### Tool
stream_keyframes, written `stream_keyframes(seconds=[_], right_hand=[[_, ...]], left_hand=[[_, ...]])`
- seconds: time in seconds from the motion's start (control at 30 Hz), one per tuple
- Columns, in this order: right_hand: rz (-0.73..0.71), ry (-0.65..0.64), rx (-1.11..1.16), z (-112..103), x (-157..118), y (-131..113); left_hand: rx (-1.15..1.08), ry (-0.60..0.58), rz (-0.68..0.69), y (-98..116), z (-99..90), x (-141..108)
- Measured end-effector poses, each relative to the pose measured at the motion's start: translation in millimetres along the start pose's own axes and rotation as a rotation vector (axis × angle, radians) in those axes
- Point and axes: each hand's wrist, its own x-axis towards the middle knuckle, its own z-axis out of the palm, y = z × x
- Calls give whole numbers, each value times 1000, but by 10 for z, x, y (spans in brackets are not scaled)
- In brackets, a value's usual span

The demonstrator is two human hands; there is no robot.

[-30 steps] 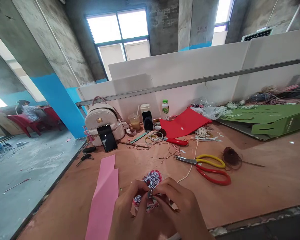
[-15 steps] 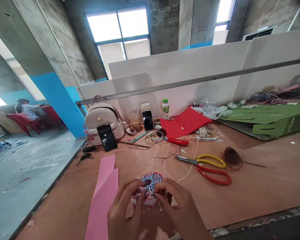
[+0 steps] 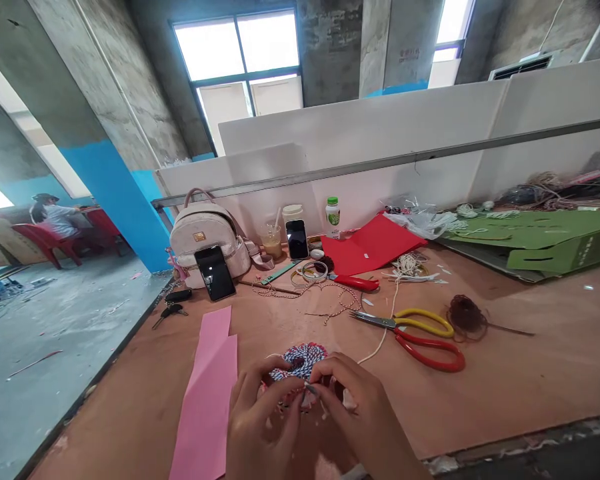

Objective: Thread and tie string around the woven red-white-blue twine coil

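A person's left hand (image 3: 260, 423) and right hand (image 3: 365, 413) hold a round coil (image 3: 300, 362) of red, white and blue twisted cord. The coil is near the person, in the middle of the bench (image 3: 530, 393), and is held up a little above it. Both hands curl around the coil, and their fingers pinch its near edge from the two sides. A thin metal bit (image 3: 307, 389) pokes out between the fingers, but it is too small to tell what it is.

The coil is round, so it has no clear long side. Its patterned face looks tipped up and to the far side, though the hands hide much of it. The metal bit's point is hard to see, so its way cannot be told for sure.

Things could go wrong here. If the fingers loosen, the turns of cord could slip apart and the coil could lose its round shape. A sharp metal tip could prick a finger if it slips. A white cord (image 3: 383, 337) lies on the bench just right of the hands, and it could catch if a hand moves that way. Scissors (image 3: 410, 333) with yellow and red handles lie further right, with their blades pointing left. A pink paper (image 3: 205, 407) lies just left of the hands.
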Motion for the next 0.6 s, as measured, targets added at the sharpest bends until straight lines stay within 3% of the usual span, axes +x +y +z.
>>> stream_keyframes(seconds=[0.2,0.33,0.47,0.6], right_hand=[[36,-50,-2,-15,25,-11],[80,-93,21,-49,49,-59],[102,-109,39,-73,51,-79],[111,-103,48,-65,35,-50]], left_hand=[[-32,-21,-79,70,40,39],[-43,74,-142,113,95,21],[25,39,-53,102,85,15],[165,100,91,97,36,24]])
